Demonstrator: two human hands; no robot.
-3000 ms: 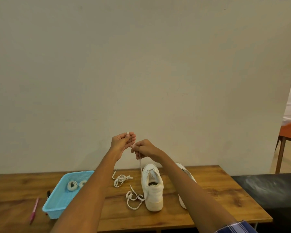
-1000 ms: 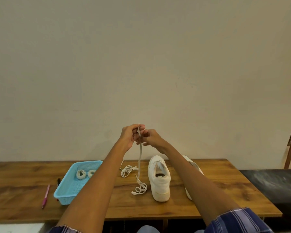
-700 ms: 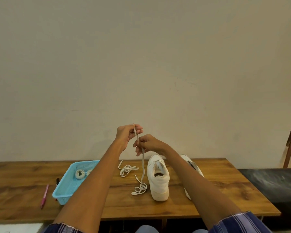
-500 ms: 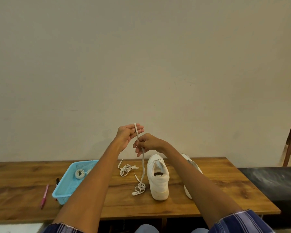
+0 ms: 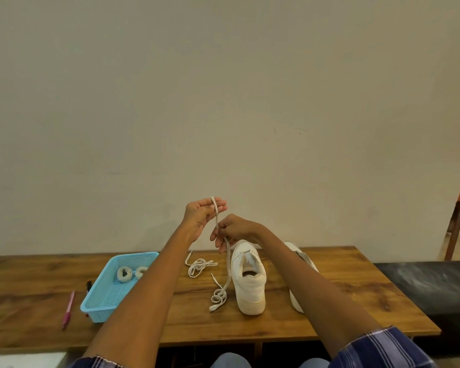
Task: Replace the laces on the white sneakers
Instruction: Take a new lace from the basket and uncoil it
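From the head view, both hands are raised above the wooden table [image 5: 356, 293], working one loose lace [image 5: 225, 261]. The left hand [image 5: 201, 216] has its fingers curled round the top of that lace, which loops over them, and the right hand [image 5: 234, 229], just below and to the right, pinches the same lace lower down; from there it hangs to the table and ends in a small coil left of the near sneaker [image 5: 248, 285]. That sneaker stands upright with its heel toward the camera, and as far as this angle shows, its tongue stands free and no lace crosses it, though the eyelet rows are too small to read surely. The second sneaker [image 5: 299, 261] lies to the right, mostly hidden behind the right forearm, so its lacing cannot be told. Another loose lace [image 5: 199, 265] lies bunched on the table, farther back and left of the near sneaker. In the blue basket [image 5: 101, 304] at the left sit two rolled laces [image 5: 129, 272], which I judge to be the fresh pair, untouched. A pink pen [image 5: 68, 309] lies left of the basket. By my reading, the removal stage is done or nearly so: two laces are out and the hands seem to be gathering up the second. All the threading of new laces is left to do.
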